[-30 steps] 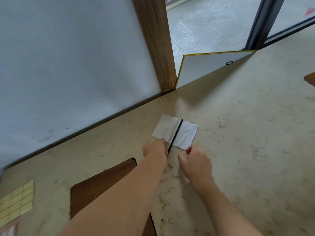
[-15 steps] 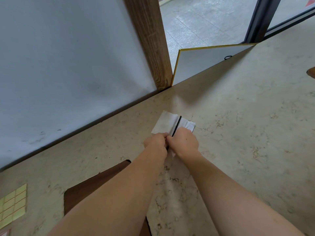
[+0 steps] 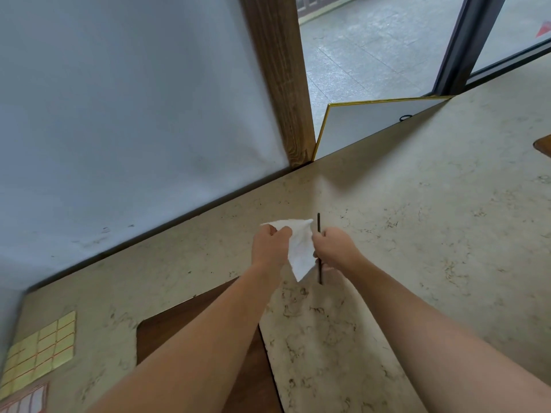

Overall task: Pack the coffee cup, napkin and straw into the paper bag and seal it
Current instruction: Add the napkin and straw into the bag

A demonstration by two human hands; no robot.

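Note:
A white napkin (image 3: 299,251) hangs in the air above the beige stone counter (image 3: 417,234), pinched at its top corner by my left hand (image 3: 269,247). My right hand (image 3: 334,248) grips a thin black straw (image 3: 319,225) held upright, and its fingers also touch the napkin's right edge. The napkin droops to a point between both hands. No coffee cup shows in this view. A brown flat shape (image 3: 190,332), perhaps the paper bag, lies under my left forearm.
A grey wall (image 3: 119,114) and a wooden post (image 3: 280,79) stand behind the counter. A gold-edged board (image 3: 372,120) leans at the back. Yellow grid sheets (image 3: 41,350) lie at the lower left. Another brown object (image 3: 544,146) pokes in at the right edge.
Napkin and straw lay flat on the counter before. Both hands closed on them and lifted them: the napkin now hangs from my left hand, the straw stands upright in my right.

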